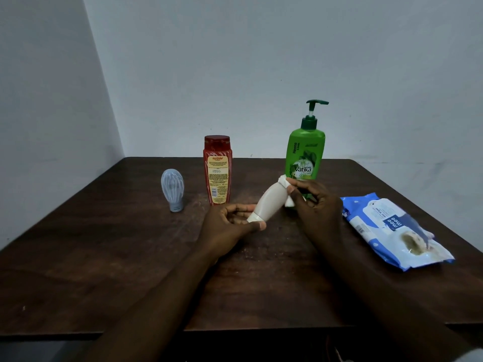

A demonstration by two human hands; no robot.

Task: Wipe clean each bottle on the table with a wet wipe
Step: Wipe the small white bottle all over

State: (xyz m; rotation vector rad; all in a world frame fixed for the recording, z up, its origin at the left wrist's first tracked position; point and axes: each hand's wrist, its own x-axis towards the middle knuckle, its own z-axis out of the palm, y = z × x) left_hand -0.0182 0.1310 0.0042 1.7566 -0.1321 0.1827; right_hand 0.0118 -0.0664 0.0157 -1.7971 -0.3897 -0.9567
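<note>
A small beige bottle (270, 202) is held tilted above the dark wooden table (130, 257), its white cap end down-left. My left hand (230, 227) grips that cap end. My right hand (312, 203) presses a white wet wipe (283, 182) against the bottle's upper end; part of the wipe hangs below the fingers. A red bottle (217, 169) stands upright behind my left hand. A green pump bottle (306, 150) stands behind my right hand, its base hidden. A small grey-blue bottle (173, 189) stands cap-down at the left.
A blue and white wet wipe pack (392, 228) lies flat on the table to the right of my right hand. Pale walls meet in a corner behind the table. The table's front edge runs near the bottom of the view.
</note>
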